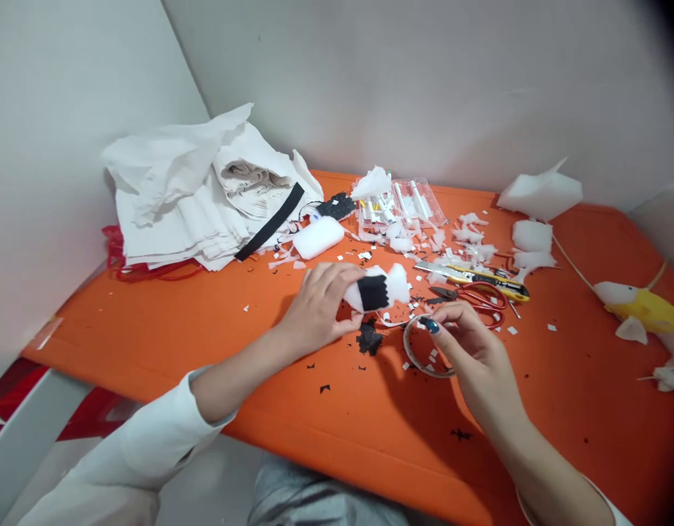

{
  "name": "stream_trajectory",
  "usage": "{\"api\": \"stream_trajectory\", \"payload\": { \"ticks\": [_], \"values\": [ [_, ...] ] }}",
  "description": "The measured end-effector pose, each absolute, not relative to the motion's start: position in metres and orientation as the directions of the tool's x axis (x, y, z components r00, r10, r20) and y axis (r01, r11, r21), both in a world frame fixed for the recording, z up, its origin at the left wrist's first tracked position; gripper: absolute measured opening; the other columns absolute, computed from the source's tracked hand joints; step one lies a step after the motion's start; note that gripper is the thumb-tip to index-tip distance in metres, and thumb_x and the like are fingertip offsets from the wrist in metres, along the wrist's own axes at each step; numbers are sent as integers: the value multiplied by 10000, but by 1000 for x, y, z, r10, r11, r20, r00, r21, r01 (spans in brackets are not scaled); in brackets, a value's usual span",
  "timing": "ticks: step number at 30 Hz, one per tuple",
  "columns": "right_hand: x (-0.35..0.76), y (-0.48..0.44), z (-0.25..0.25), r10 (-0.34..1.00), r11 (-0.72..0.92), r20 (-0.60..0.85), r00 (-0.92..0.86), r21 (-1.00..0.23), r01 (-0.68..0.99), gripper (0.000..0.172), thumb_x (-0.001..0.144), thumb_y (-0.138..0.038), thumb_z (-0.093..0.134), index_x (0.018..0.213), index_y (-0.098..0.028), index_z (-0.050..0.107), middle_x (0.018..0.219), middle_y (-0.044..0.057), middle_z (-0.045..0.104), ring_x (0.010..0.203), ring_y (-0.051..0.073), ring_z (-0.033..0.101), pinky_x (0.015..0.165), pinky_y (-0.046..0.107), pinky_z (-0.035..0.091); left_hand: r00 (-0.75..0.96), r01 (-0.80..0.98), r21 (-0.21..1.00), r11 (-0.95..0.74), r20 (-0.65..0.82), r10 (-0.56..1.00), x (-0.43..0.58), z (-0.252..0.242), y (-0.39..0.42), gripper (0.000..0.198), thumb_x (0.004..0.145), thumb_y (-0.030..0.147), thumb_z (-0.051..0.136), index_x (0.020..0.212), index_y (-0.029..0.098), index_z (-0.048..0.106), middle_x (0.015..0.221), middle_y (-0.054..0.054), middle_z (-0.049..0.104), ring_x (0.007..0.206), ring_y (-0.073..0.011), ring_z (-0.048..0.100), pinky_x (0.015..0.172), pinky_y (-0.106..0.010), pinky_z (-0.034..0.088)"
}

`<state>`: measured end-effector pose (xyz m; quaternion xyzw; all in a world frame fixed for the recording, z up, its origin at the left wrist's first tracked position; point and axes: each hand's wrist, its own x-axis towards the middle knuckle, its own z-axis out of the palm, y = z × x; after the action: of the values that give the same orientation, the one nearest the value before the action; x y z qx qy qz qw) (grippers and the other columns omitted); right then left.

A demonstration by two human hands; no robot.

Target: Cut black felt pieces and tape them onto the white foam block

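My left hand (323, 303) is closed around a small white foam shape (398, 283) with a jagged-edged black band (373, 292) across its middle. The shape is held just above the orange table, its right end narrowing and then flaring out. To its right, my right hand (471, 343) pinches what looks like a small black scrap (423, 321) between thumb and forefinger. A thin ring of tape (409, 349) lies under those fingertips. Between the hands sits a little heap of black cut pieces (368, 337). Red-handled scissors (479, 294) lie just behind my right hand.
Behind the scissors lies a yellow utility knife (487, 280). White cloth or paper sheets (172, 197) are piled at back left, with a black strip (271, 223) across them. A case of markers (419, 203) stands at the back. A yellow-and-white fish shape (652, 307) rests at right.
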<state>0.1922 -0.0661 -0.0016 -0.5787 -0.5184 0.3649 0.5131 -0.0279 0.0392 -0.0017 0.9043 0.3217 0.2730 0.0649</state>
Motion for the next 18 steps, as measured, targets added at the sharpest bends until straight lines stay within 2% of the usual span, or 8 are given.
{"api": "stream_trajectory", "payload": {
  "ticks": [4,12,18],
  "values": [
    [195,-65,3,963,81,139,230,-967,243,60,892,-290,614,847,-250,613,923,5,511,879,156,496,725,279,381,716,457,215,-863,486,501,-22,0,23,458,825,176,602,1253,184,440,1167,-121,609,1045,-254,539,841,-365,401],
    [194,-65,9,970,18,66,235,-979,202,81,870,-294,645,804,-248,636,914,1,508,852,149,499,705,281,383,735,386,129,-913,555,389,-22,-1,19,480,834,217,644,1273,180,452,1163,-116,637,1036,-241,544,845,-361,374],
    [194,-66,11,969,-15,42,243,-974,228,73,874,-297,643,814,-256,655,909,-3,513,839,147,502,709,286,380,761,382,27,-924,559,331,-22,3,17,400,898,283,594,1265,171,480,1118,-113,668,1029,-235,551,820,-357,356]
  ]
}}
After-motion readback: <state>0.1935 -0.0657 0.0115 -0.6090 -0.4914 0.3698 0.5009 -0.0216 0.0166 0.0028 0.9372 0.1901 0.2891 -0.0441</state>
